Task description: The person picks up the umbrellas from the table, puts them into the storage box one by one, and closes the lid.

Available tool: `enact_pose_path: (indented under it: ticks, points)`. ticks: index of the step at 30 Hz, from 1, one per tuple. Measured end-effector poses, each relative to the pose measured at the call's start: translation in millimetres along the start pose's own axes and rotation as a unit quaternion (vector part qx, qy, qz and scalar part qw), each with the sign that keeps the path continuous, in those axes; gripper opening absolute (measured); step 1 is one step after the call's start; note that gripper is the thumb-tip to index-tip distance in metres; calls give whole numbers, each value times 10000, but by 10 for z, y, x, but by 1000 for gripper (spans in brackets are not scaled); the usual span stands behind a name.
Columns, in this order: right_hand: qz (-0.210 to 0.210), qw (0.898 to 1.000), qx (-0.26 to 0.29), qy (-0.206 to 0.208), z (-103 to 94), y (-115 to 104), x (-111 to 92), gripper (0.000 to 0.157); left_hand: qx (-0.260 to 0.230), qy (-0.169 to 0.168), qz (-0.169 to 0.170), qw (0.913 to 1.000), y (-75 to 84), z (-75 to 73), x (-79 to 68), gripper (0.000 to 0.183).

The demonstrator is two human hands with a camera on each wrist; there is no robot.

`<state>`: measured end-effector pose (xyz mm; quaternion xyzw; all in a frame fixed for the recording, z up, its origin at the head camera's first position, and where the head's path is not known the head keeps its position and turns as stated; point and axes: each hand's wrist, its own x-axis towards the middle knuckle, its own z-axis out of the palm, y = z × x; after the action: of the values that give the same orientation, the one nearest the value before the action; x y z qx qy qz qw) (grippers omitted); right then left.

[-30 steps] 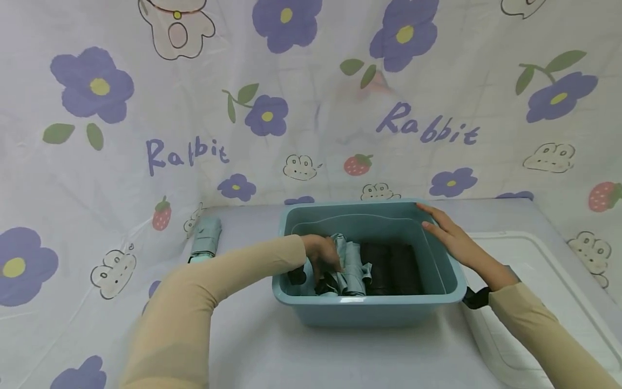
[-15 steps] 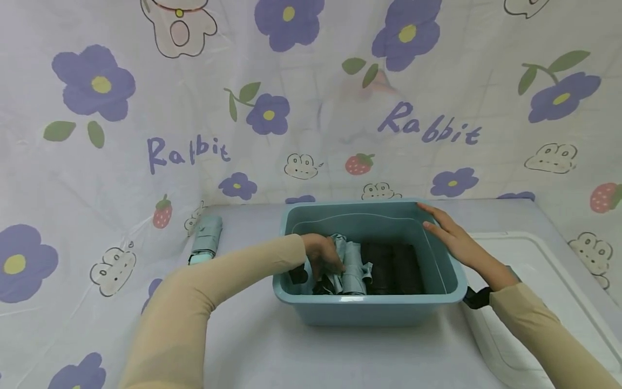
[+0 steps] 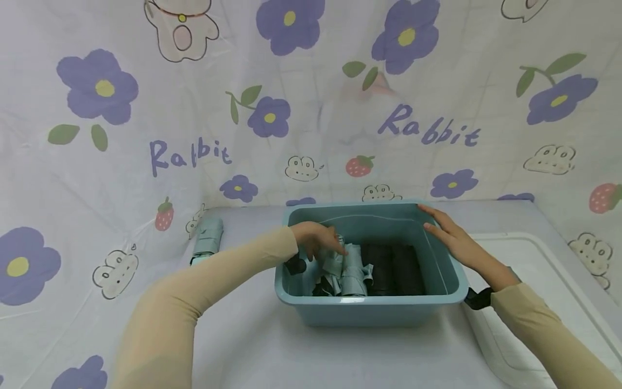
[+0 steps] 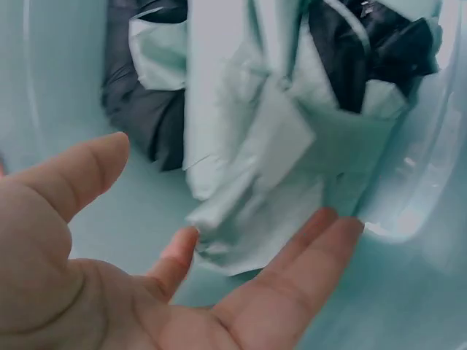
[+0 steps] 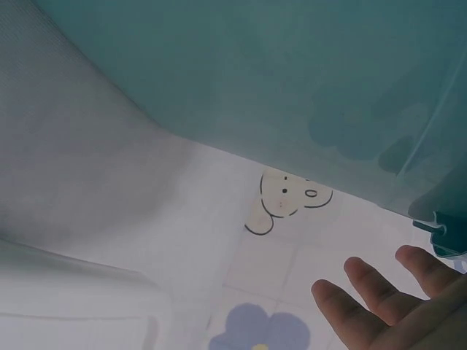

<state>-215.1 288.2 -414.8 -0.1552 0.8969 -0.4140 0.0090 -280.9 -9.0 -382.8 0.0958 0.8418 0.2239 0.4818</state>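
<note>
Left hand [image 3: 317, 239]: extended, gripping nothing, at the leftmost pale bundle [image 3: 333, 266], which lies in the blue tub [image 3: 359, 314], left of 1 neater pale bundle [image 3: 353, 273] and 2 dark bundles [image 3: 378, 270]. Contact uncertain. Right hand [image 3: 449, 235]: extended, gripping nothing, at the tub's right rim. Judgement: settling the loose cloth calls for light downward pressure, right hand bracing the rim.

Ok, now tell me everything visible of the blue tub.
The blue tub is rectangular and open-topped, with rounded corners, a broad glossy rim and walls that look like plastic. It stands upright on the table. Inside lie dark bundles on the right and pale blue-green bundles on the left. The right hand rests along its right rim; the left hand reaches inside.
</note>
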Motion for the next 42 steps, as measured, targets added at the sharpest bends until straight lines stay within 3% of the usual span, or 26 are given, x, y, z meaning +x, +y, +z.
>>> enact_pose_path:
  ticks: [4, 15, 22, 26, 33, 37, 42]
  points:
    - [-57, 10000, 5, -39, 23, 27, -3, 49, 222, 107, 294, 9993, 25, -51, -117, 52]
    - [-38, 9999, -28, -161, 26, 11, 4, 50, 292, 212, 1011, 9942, -59, -179, -233, 55]
    - [-95, 9998, -41, -149, 14, 0, 8, 50, 423, 583, 1423, 9872, -144, -195, -299, 56]
    - [-105, 9999, -45, -129, 7, -12, 0, 50, 536, 789, 1734, 9802, -186, -186, -333, 52]
    - [-128, 9999, -20, -87, -1, -7, 1, 50, 717, 1310, 2343, 9606, -285, -180, -366, 49]
    - [-57, 10000, 38, -33, -1, 1, -6, 49, 476, 1603, 2558, 9522, -365, -221, -397, 44]
    - [-65, 10000, 55, -23, -5, 14, -4, 49, -189, 1636, 2904, 9426, -474, -272, -510, 38]
